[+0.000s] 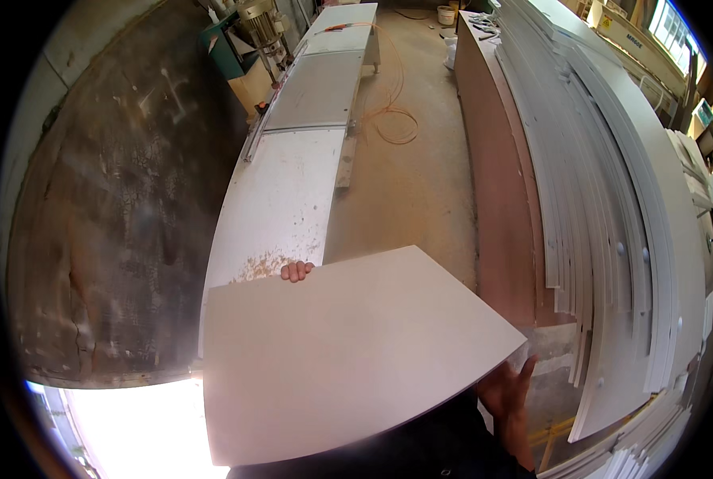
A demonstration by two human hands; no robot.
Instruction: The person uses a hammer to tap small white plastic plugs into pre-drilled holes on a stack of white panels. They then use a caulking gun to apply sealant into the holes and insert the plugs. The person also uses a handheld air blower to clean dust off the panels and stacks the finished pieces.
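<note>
A large white flat board point(348, 359) is tilted in front of me, over the near end of a long white worktable point(292, 184). My left hand point(296, 271) curls its fingertips over the board's far edge; the rest of that hand is hidden behind the board. At the near right corner, my right hand point(506, 389) supports the board's edge from below. Its thumb points up and away from the board, and its other fingers are partly hidden under it. Brown sawdust point(262, 265) lies on the table just beyond the board.
A tall stack of white panels point(604, 191) stands on the right beside a reddish-brown side panel point(500, 184). Beyond the table's left edge is a machine with a motor point(260, 24). An orange hose point(396, 124) coils on the floor. A dark stained panel point(125, 207) stands left.
</note>
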